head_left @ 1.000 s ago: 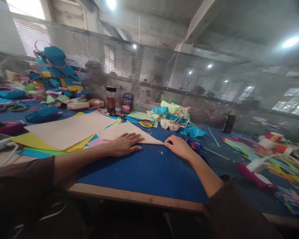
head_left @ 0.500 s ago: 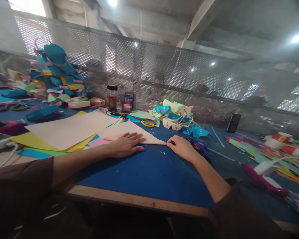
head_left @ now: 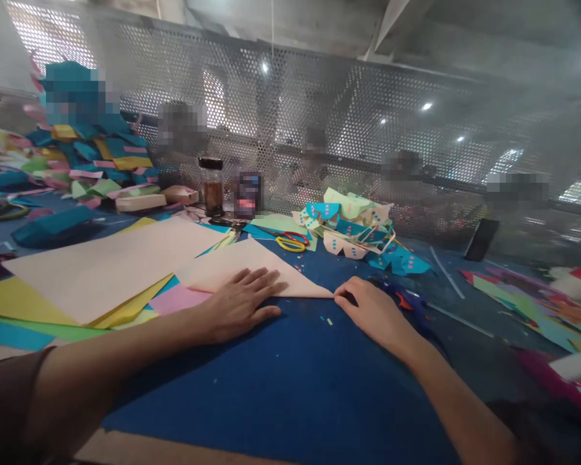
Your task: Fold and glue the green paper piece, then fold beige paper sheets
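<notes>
1. Pale peach paper, seemingly folded over into a triangle, lies on the blue tabletop (head_left: 295, 374) in front of the person; this folded sheet (head_left: 259, 255) has 1 pointed corner aimed right.
2. The left hand (head_left: 244, 300) lies flat with fingers spread, palm down across the near edge, pressing rather than gripping.
3. The right hand (head_left: 372, 313) has thumb and forefinger brought together at the pointed corner, apparently pinching it.
4. Judging by these 2 hands, the step is lining up and setting a fold: 1 steadies, the other controls the tip.
5. Near the left hand the edge looks softly rounded, so the crease is probably not yet sharp there.
6. The next move likely calls for firm, even pressure along that near edge, with the corner held so the layers do not slip.
7. A larger flat sheet (head_left: 121, 265) lies to the left; scissors (head_left: 293, 243) rest beyond the triangle, apart from both hands.
</notes>
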Available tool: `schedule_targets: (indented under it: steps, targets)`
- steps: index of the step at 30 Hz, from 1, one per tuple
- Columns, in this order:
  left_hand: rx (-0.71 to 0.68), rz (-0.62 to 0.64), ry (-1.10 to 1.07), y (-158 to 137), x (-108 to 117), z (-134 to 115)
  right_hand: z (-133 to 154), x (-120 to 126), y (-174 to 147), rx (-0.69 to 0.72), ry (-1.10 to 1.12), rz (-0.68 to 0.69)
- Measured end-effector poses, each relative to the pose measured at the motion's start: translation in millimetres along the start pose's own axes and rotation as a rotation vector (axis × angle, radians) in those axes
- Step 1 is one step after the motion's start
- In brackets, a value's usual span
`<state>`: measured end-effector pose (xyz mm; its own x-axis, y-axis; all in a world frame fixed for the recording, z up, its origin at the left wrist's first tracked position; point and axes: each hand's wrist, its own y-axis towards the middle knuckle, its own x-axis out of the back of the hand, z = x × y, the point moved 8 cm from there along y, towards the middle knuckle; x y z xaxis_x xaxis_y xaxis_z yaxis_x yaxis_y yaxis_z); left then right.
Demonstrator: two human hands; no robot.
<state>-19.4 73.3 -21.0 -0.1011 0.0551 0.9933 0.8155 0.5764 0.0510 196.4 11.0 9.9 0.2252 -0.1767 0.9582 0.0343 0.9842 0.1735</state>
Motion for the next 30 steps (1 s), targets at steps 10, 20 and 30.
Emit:
schedule_targets:
  steps: [10,20,30]
  targets:
    - [-0.008,-0.021,-0.017,-3,0,-2,1,-4,-3,0.068,-0.066,-0.073]
    - [-0.015,-0.044,0.005,2,-1,-2,69,3,-16,0.4,-0.105,-0.326]
    - [-0.029,-0.044,0.028,5,-1,-1,97,-24,-18,0.557,-0.062,-0.173]
